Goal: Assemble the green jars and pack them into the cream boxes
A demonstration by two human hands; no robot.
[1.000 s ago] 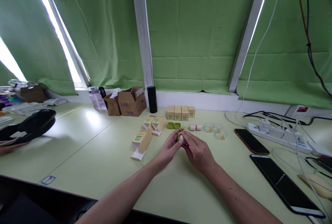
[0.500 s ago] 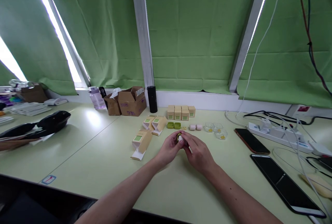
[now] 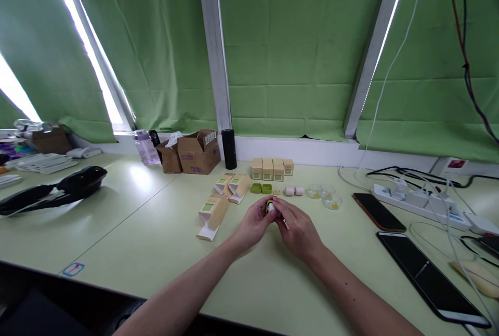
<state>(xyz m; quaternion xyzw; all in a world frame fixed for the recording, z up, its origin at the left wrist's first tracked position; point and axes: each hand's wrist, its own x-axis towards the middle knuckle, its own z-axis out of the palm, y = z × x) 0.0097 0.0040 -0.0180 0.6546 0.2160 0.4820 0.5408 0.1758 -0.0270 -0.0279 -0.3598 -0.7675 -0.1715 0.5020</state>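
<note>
Both hands meet above the table, fingers closed around a small green and white piece point(image 3: 270, 206) that they mostly cover. My left hand point(image 3: 254, 223) grips it from the left, and my right hand point(image 3: 299, 227) pinches it from the right. Just beyond are two small green square cups point(image 3: 261, 188), tiny yellowish pieces point(image 3: 276, 192), two pale pink rolls point(image 3: 294, 191) and three clear round cups with yellow in them point(image 3: 324, 196). Left of my hands lie opened small cardboard boxes point(image 3: 213, 211) with green labels.
Closed small boxes point(image 3: 272, 169) stand at the back near a black cylinder point(image 3: 228, 149) and a larger carton point(image 3: 198, 154). To the right lie two phones point(image 3: 379, 212), a power strip point(image 3: 421, 205) and loose cables. A black glossy object point(image 3: 81, 181) rests at the left.
Another person's hand at the far left edge has gone from view, leaving the black glossy object on the table. My own hands stay in almost the same place.
</note>
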